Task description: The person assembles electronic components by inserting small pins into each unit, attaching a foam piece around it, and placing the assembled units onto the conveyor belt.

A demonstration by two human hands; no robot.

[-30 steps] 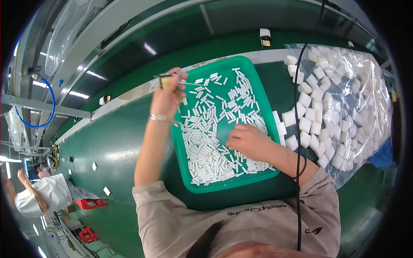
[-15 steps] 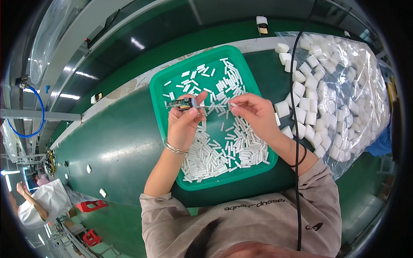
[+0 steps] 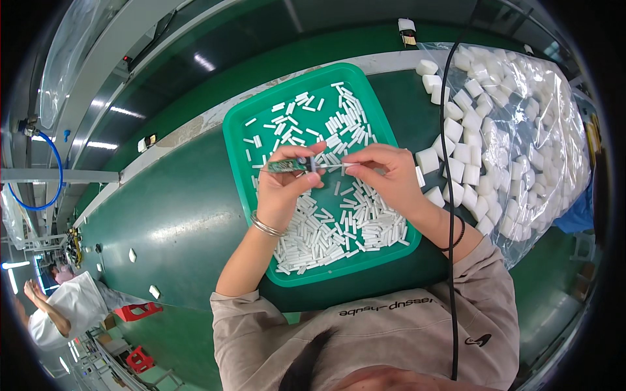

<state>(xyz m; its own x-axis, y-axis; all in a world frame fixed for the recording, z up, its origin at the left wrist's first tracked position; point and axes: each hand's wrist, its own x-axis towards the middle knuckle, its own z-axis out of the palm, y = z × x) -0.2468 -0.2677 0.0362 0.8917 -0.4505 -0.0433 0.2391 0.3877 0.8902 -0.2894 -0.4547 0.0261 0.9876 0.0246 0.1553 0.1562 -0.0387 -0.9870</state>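
My left hand (image 3: 282,195) is closed around a small electronic assembly with a green circuit board (image 3: 287,165) and a dark body. From its right end a thin pale rod (image 3: 331,165) points toward my right hand (image 3: 391,176). That hand pinches a small white tube (image 3: 346,164) at the rod's tip; the fingertips cover most of it, so I cannot tell whether it sits over the rod. Both hands are above a green tray (image 3: 235,153) strewn with many short white tubes (image 3: 313,238).
White foam cylinders (image 3: 452,130) lie right of the tray, many inside a clear plastic bag (image 3: 554,137). A black cable (image 3: 449,215) hangs in front of them. Similar small assemblies (image 3: 407,32) rest beyond the bench edge. Another person (image 3: 72,303) is at far left, near red stools (image 3: 138,311).
My right hand has brought the white tube to the rod's tip. The assembly has turned slightly in my left hand, and its fingers have closed further over it.
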